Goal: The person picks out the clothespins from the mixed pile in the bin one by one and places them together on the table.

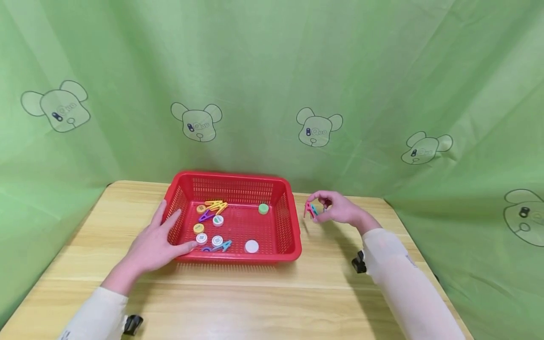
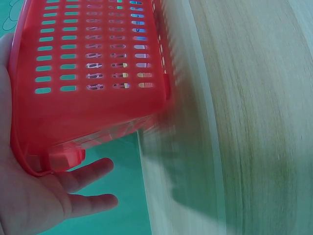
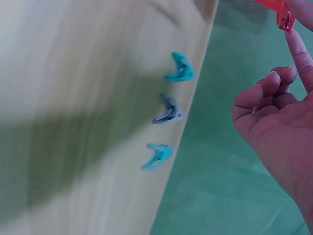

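Left sleeve (image 1: 95,314) was seen nearest. Left hand (image 1: 150,243) was spread wide at the left of the red basket (image 1: 263,257), apt for bracing. Beyond, right of it, a red clip (image 3: 285,20) was pinched by the right hand (image 1: 337,208); rim clearance was advised.

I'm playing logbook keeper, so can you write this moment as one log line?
right fingers: pinch red clothespin | left fingers: touch red plastic basket | wooden table: three clothespins

Right fingers (image 1: 324,194) pinched, left fingers (image 1: 172,219) spread
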`<state>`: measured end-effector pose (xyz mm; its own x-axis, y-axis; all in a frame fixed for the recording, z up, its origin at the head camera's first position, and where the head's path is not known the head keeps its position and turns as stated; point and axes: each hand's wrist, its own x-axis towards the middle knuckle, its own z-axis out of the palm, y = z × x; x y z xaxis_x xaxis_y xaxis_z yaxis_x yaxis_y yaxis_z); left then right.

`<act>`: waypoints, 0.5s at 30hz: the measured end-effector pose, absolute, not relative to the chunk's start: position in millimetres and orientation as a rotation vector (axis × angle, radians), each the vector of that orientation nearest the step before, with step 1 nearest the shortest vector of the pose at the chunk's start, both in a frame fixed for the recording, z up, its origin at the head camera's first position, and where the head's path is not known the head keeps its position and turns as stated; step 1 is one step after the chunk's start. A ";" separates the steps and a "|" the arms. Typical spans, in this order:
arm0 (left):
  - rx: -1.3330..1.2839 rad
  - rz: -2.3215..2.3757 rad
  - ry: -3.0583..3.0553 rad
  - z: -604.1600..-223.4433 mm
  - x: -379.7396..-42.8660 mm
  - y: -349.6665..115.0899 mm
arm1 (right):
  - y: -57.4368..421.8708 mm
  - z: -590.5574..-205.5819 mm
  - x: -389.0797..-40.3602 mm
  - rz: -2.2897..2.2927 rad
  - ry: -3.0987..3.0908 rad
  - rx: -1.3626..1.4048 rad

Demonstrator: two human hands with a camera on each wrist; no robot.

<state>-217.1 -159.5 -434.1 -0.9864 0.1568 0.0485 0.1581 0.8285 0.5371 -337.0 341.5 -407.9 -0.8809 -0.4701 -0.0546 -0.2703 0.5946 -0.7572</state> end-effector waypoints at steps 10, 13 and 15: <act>-0.256 -0.875 -3.010 -433.6 -216.7 -159.2 | 361.1 -434.2 -331.0 -1.210 2.547 -0.571; -0.255 -0.878 -3.009 -433.8 -216.9 -159.1 | 365.5 -441.0 -330.5 -1.208 2.540 -0.564; -0.253 -0.881 -3.007 -433.6 -217.1 -159.1 | 369.1 -445.0 -330.9 -1.200 2.545 -0.563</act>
<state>-217.1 -159.1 -433.6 -0.9870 0.1546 0.0429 0.1534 0.8300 0.5363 -330.9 369.1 -445.0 -0.8876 -0.4541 -0.0773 -0.2292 0.5809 -0.7810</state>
